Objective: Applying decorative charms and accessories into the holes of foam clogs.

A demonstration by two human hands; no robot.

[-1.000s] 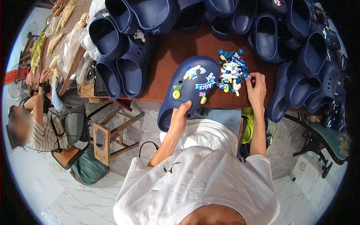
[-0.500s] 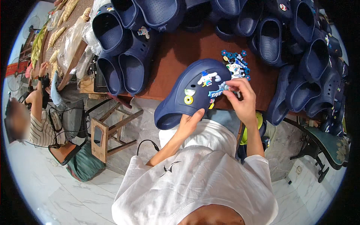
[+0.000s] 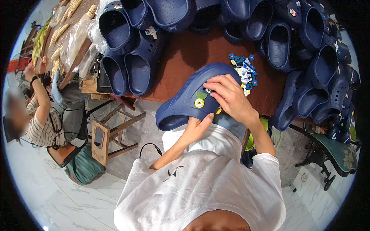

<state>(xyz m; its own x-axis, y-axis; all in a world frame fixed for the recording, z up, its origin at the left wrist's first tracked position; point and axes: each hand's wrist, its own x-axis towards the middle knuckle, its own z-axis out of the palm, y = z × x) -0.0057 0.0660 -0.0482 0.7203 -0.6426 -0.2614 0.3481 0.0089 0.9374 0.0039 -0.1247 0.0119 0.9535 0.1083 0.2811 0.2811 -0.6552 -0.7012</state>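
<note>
A navy foam clog (image 3: 181, 92) is tilted above my lap at the table's front edge. My left hand (image 3: 194, 131) grips it at the foot opening, thumb outside and the other fingers hidden inside. Bent over the clog's top, my right hand (image 3: 229, 94) has its fingertips closed on a small shoe charm (image 3: 208, 91), mostly covered by the fingers. A yellow ring-shaped charm (image 3: 199, 102) and a green one (image 3: 200, 94) show beside them; the charms farther right are hidden by my hand. Just beyond lies a pile of loose blue and white charms (image 3: 244, 73).
Navy clogs (image 3: 138, 73) line the left, back and right of the brown tabletop (image 3: 177, 57). A wooden stool (image 3: 101, 142) stands on the floor at left. Farther left, another person (image 3: 40, 123) sits by a table with corn cobs. A dark green chair (image 3: 335, 150) is at right.
My right hand has moved left with the small charm, from beside the clog onto its top, covering several charms. The left hand keeps its grip.
</note>
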